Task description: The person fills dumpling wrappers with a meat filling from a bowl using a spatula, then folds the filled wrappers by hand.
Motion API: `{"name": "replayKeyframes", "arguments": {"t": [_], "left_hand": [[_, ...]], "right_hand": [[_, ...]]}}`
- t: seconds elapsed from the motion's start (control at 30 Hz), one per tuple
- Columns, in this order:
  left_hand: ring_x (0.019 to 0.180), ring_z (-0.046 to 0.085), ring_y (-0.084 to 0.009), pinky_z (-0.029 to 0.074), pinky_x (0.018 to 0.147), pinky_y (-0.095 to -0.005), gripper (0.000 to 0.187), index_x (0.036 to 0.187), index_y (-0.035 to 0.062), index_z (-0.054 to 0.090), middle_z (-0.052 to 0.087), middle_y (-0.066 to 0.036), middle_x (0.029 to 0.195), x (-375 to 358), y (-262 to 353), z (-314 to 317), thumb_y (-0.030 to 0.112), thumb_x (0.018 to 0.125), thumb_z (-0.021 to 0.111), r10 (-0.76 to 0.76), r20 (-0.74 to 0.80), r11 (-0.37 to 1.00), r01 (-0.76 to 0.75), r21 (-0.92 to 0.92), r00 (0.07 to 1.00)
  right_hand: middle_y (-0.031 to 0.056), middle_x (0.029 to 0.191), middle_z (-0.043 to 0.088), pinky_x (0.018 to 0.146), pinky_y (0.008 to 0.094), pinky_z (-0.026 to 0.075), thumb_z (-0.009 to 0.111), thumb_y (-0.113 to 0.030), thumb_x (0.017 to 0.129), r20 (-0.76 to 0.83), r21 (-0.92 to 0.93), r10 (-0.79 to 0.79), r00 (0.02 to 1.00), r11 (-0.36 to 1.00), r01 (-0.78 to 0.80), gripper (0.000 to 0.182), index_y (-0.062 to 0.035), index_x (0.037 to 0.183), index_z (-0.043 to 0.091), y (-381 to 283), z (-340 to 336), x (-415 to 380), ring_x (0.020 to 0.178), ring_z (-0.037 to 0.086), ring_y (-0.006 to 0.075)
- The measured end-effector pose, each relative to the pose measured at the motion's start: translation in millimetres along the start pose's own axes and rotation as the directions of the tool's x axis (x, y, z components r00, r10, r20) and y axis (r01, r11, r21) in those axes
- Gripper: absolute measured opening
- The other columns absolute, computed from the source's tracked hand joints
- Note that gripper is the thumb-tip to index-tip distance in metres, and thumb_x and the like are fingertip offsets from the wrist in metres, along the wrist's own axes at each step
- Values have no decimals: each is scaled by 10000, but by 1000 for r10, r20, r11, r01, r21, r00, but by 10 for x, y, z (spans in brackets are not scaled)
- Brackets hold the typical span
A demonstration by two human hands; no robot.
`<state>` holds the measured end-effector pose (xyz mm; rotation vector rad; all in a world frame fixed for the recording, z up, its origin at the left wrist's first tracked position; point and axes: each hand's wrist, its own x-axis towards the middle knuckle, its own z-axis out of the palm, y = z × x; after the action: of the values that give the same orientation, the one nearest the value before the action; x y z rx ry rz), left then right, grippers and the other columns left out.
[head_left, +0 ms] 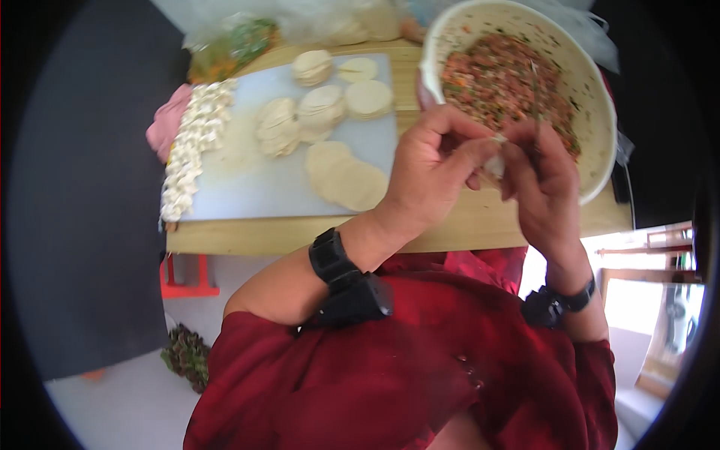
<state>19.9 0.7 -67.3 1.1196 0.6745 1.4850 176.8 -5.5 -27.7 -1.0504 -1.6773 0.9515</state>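
Observation:
Close to the front of the white bowl, my left hand (pixel 435 161) and my right hand (pixel 546 172) meet, fingertips pinching a small pale dumpling (pixel 493 165) between them. Much of the dumpling is hidden by the fingers. A thin utensil (pixel 535 86) rises from my right hand over the bowl; its kind is hard to make out. Minced filling (pixel 499 75), reddish with green bits, lies in the bowl (pixel 600 124). Left of my hands, round dough wrappers (pixel 352 184) lie on a white cutting board (pixel 240 191), some spread out, others in stacks (pixel 322 105).
Folded dumplings (pixel 191 154) line the board's left edge, beside a pink cloth (pixel 169 124). Plastic bags (pixel 300 22) crowd the back of the wooden table (pixel 277 236). A red stool (pixel 187 277) and a dark leafy bunch (pixel 186 356) are below, left.

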Motion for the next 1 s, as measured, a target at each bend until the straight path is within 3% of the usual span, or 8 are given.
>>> {"name": "replayKeyframes", "arguments": {"t": [0.23, 0.3, 0.4, 0.47, 0.57, 0.9, 0.97, 1.0], "left_hand": [[742, 604, -57, 487, 661, -200, 84, 927, 42, 669, 681, -23, 850, -93, 653, -1007, 2, 853, 659, 139, -31, 871, -107, 480, 990], [755, 603, -50, 476, 653, -197, 86, 917, 31, 669, 677, -14, 836, -232, 872, -1552, -14, 844, 657, 148, -131, 722, -17, 691, 980], [734, 596, -42, 467, 621, -197, 71, 897, 33, 667, 668, -2, 817, -467, 1097, -2252, -12, 844, 651, 163, -228, 649, 69, 757, 960], [699, 593, -43, 467, 606, -204, 66, 892, 34, 662, 661, -2, 800, -587, 1208, -2546, -9, 850, 636, 172, -460, 441, 349, 827, 871], [690, 606, -52, 493, 611, -216, 68, 896, 23, 658, 662, -4, 799, -640, 1251, -2830, -13, 858, 615, 195, -512, 272, 455, 848, 837], [727, 650, -109, 526, 650, -240, 111, 946, 3, 653, 677, -71, 863, -605, 1023, -2976, -31, 855, 600, 339, -460, 230, 401, 887, 821], [804, 661, -169, 525, 701, -268, 131, 963, 17, 658, 672, -86, 938, -623, 1031, -2840, -23, 847, 610, 549, -130, -294, 337, 895, 826], [804, 661, -169, 525, 701, -268, 131, 963, 17, 658, 672, -86, 938, -610, 1031, -2644, -23, 847, 610, 539, -131, -286, 328, 900, 832]], "right_hand": [[-36, 700, 579, 412, 146, 275, 534, -126, 978, 1, -15, 102, 995, 995, -102, 174, -51, 1092, 641, 95, -459, -20, 468, 387, -14], [-33, 691, 570, 407, 150, 265, 552, -152, 974, -23, 5, 138, 990, 990, -138, 177, -47, 1088, 637, 185, -607, -45, 462, 376, -12], [-34, 681, 557, 404, 152, 256, 555, -158, 975, -77, 11, 150, 986, 989, -150, 176, -44, 1081, 636, 272, -748, -104, 460, 368, -10], [-34, 673, 548, 404, 152, 249, 558, -162, 975, -67, 9, 125, 990, 992, -125, 173, -41, 1072, 637, 268, -776, -120, 459, 363, -10], [-31, 672, 547, 405, 153, 247, 559, -156, 975, -58, 5, 126, 990, 992, -126, 164, -39, 1053, 642, 268, -778, -121, 458, 361, -10], [-12, 752, 591, 428, 153, 290, 586, -123, 947, -45, -94, 159, 986, 982, -162, 181, -17, 1087, 632, 207, -782, -128, 548, 448, -1], [9, 897, 650, 476, 151, 345, 611, -155, 936, -60, -117, 125, 990, 984, -131, 272, 0, 1158, 598, 218, -775, -116, 707, 534, 9], [9, 897, 650, 476, 151, 345, 611, -155, 936, -69, -127, 135, 988, 982, -143, 272, 0, 1158, 598, 198, -795, -105, 707, 534, 9]]}}
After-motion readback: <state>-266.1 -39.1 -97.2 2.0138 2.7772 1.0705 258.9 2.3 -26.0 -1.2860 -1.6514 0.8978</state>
